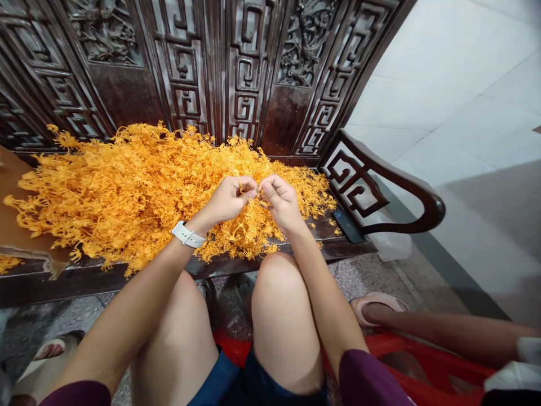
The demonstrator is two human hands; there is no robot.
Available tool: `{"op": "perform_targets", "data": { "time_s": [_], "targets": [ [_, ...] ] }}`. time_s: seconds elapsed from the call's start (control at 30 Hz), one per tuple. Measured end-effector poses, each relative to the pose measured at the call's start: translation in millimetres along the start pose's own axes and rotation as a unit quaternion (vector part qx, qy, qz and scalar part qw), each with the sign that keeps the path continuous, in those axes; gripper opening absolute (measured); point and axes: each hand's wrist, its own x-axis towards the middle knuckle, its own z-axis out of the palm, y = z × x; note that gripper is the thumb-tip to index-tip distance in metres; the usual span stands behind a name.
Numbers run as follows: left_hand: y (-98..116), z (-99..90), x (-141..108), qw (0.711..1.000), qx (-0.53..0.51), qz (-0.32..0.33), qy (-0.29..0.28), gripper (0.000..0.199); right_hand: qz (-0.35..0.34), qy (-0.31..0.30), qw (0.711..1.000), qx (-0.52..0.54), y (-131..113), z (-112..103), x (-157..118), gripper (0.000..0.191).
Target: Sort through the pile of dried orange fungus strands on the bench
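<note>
Thighs (181, 338) nearest; beyond, our left hand (230, 198) and right hand (284, 204) pinch narrowly above orange sprigs (139, 197), contents unclear. We judge this fine fingerwork, needing steady fingertips.

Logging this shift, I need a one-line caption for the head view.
Left hand and right hand meet fingertip to fingertip over orange plastic-like pieces heaped on a carved bench.

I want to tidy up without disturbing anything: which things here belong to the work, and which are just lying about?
In use: left hand, right hand, orange pieces, bench.
Apparently just lying about: phone, plastic bag, possibly cardboard.
</note>
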Motion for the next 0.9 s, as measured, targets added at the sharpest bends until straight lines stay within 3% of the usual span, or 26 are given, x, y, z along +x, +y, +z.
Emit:
{"op": "perform_targets", "data": {
  "time_s": [0.1,0.2,0.37,0.5,0.57,0.67,0.7,0.73,0.77,0.87,0.9],
  "targets": [
    [5,-0.8,1,0.996,-0.078,-0.001,-0.03,0.019,0.041,-0.03,0.997,0.066,-6,4,-5,0.043],
    [8,-3.4,1,0.99,-0.132,-0.01,-0.049,0.03,0.039,-0.045,0.992,0.111,-11,6,-7,0.041],
    [6,-3.5,-1,0.982,-0.183,-0.034,-0.032,0.036,0.003,0.019,0.99,0.14,-18,5,-1,0.051],
    [1,-0.4,1,0.983,-0.181,-0.039,0.013,0.028,0.002,0.04,0.989,0.139,-20,-4,-2,0.042],
    [-5,-1.5,3,0.982,-0.178,-0.038,0.045,0.026,0.009,-0.016,0.988,0.152,-15,-11,-7,0.038],
    [-15,-6.8,5,0.983,-0.162,-0.048,0.077,0.026,0.022,-0.195,0.967,0.162,-4,-21,-14,0.033],
    [-18,-8.8,6,0.983,-0.151,-0.053,0.088,0.024,0.026,-0.226,0.96,0.164,0,-24,-15,0.034],
    [-21,-10.5,6,0.984,-0.136,-0.059,0.101,0.021,0.03,-0.219,0.961,0.168,3,-27,-13,0.038],
    [-24,-11.9,6,0.984,-0.122,-0.066,0.116,0.018,0.032,-0.172,0.97,0.17,5,-30,-11,0.042],
    [-29,-12.8,7,0.981,-0.09,-0.079,0.15,0.008,0.022,0.055,0.983,0.173,8,-36,2,0.059],
    [-29,-12.1,7,0.981,-0.081,-0.077,0.156,0.007,0.02,0.098,0.98,0.174,8,-37,5,0.065]
  ]
}}
